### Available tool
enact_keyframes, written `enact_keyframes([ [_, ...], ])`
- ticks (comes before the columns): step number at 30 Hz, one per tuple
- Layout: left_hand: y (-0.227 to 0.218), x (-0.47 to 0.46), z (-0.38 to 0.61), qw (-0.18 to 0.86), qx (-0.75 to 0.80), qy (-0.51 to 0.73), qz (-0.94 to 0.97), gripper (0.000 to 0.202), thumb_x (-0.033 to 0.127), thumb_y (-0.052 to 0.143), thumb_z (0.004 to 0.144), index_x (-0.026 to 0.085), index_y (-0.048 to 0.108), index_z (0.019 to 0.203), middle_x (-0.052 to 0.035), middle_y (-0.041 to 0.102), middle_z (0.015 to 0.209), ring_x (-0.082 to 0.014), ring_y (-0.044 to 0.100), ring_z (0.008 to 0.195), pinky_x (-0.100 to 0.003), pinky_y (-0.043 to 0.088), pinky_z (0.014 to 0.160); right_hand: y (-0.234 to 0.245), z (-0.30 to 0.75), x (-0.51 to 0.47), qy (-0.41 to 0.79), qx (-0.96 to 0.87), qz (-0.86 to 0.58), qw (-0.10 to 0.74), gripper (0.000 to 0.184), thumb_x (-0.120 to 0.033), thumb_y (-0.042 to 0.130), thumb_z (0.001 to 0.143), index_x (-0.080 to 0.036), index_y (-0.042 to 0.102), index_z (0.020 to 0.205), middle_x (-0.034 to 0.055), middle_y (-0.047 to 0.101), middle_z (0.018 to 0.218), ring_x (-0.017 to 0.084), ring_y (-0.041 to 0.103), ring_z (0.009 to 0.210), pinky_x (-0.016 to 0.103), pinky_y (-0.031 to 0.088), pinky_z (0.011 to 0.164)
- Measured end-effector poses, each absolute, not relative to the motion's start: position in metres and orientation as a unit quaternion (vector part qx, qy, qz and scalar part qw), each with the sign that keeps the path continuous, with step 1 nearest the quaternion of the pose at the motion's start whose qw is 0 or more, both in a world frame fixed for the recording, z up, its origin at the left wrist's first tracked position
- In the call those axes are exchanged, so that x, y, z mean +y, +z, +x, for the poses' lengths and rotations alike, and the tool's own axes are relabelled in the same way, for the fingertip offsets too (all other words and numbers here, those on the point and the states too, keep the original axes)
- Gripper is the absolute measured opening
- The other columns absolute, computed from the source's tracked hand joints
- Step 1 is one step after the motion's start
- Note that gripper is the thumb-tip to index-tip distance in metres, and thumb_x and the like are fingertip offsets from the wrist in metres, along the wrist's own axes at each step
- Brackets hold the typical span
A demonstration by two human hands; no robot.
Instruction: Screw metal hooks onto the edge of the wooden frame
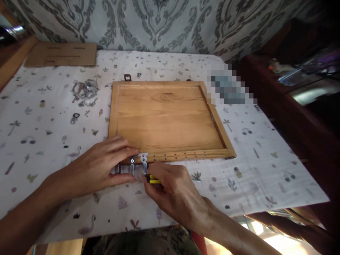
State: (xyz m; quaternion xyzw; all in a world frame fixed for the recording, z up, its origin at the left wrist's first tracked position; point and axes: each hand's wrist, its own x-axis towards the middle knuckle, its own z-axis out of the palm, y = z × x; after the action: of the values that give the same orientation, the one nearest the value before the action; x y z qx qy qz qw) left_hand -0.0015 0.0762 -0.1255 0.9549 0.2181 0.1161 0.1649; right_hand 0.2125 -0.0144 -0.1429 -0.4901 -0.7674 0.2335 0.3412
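A wooden frame (166, 117) with a recessed panel lies on the table, its near rail dotted with several dark holes. Along that rail, one metal hook plate (132, 167) has a cross-head screw in it. Beside it to the right, a second metal hook plate (143, 159) lies against the rail, no screw visible in it. My left hand (106, 164) rests at the rail's left end, thumb and fingers apart, index fingertip touching the second plate's top. My right hand (172, 187) grips a screwdriver (154, 179) with a black and yellow handle, shaft pointing right; its fingertips are by the second plate's lower end.
A crumpled clear plastic bag (85, 92) with small shiny pieces is left of the frame. Flat cardboard (62, 54) lies at the back left. A dark metal loop (128, 77) sticks out from the far rail. Something blurred out (230, 88) lies right. Patterned cloth (265, 170) covers the table.
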Motion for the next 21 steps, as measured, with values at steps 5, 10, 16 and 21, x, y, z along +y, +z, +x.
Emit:
enact_keyframes([
  [5, -0.1261, 0.0772, 0.0004, 0.168, 0.217, 0.124, 0.954, 0.042, 0.051, 0.050, 0.098, 0.023, 0.046, 0.128, 0.0012, 0.052, 0.116, -0.0089, 0.048, 0.107, -0.020, 0.039, 0.091, -0.1431, 0.2137, -0.0156, 0.247, -0.767, -0.486, 0.339, 0.014, -0.007, 0.059, 0.080, -0.011, 0.047, 0.072, -0.0020, 0.047, 0.065, 0.005, 0.038, 0.055, 0.024, 0.027, 0.054],
  [10, -0.1252, 0.0776, -0.0020, 0.182, 0.237, 0.108, 0.948, 0.043, 0.053, 0.050, 0.098, 0.026, 0.044, 0.130, 0.0040, 0.051, 0.120, -0.0058, 0.048, 0.110, -0.017, 0.039, 0.093, -0.1432, 0.2135, -0.0152, 0.233, -0.771, -0.485, 0.341, 0.012, -0.007, 0.058, 0.079, -0.012, 0.049, 0.073, -0.0023, 0.047, 0.064, 0.005, 0.039, 0.054, 0.025, 0.027, 0.054],
  [16, -0.1216, 0.0800, -0.0058, 0.221, 0.221, 0.094, 0.945, 0.038, 0.044, 0.053, 0.099, 0.030, 0.044, 0.133, 0.0049, 0.051, 0.121, -0.0041, 0.047, 0.112, -0.017, 0.039, 0.095, -0.1431, 0.2108, -0.0146, 0.216, -0.772, -0.491, 0.342, 0.013, -0.006, 0.057, 0.078, -0.012, 0.049, 0.071, -0.0023, 0.047, 0.063, 0.006, 0.039, 0.054, 0.025, 0.028, 0.053],
  [21, -0.1202, 0.0812, -0.0038, 0.229, 0.196, 0.098, 0.948, 0.039, 0.038, 0.051, 0.100, 0.029, 0.045, 0.137, 0.0014, 0.051, 0.122, -0.0074, 0.047, 0.112, -0.020, 0.042, 0.094, -0.1417, 0.2113, -0.0137, 0.222, -0.774, -0.488, 0.337, 0.013, -0.008, 0.058, 0.080, -0.012, 0.049, 0.070, -0.0018, 0.047, 0.064, 0.006, 0.039, 0.054, 0.025, 0.028, 0.052],
])
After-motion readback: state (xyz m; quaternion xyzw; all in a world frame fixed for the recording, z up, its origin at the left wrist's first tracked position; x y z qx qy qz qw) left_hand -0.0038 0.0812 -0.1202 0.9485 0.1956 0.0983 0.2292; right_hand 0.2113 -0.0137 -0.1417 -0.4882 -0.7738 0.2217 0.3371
